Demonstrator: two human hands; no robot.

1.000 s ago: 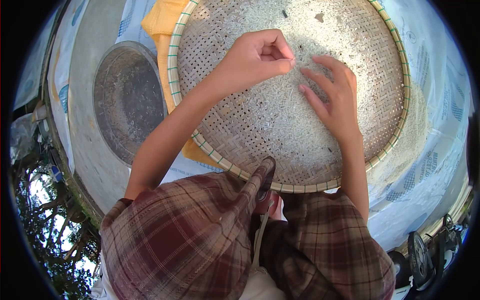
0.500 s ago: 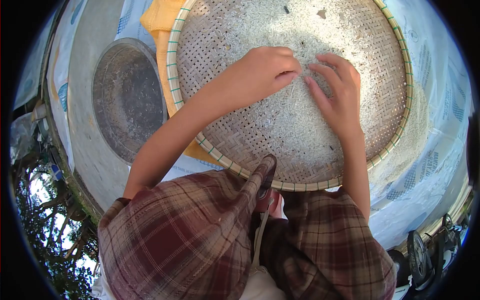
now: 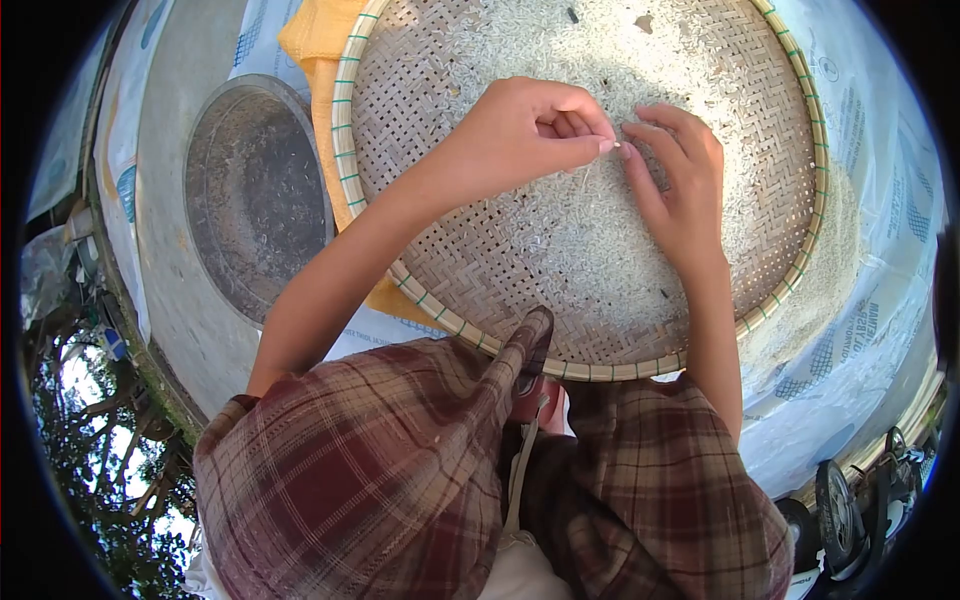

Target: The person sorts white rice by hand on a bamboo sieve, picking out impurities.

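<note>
A round woven bamboo tray with a green-laced rim holds a loose spread of whitish rice grains. Over the middle of it, my left hand is closed in a pinch, thumb against forefinger, with a tiny pale grain at the tips. Facing it from the right is my right hand, its fingers curved and apart, thumb tip right beside that grain. Small dark bits and a brown flake lie among the rice.
A worn grey metal basin stands left of the tray, on the concrete. Yellow-orange cloth shows under the tray's left side. Printed white sheeting carries more grain at the right. A motorbike is at lower right.
My left hand has turned and shifted slightly up and right, bringing its pinched fingertips to my right thumb; a pale grain now shows there. My right hand has barely moved.
</note>
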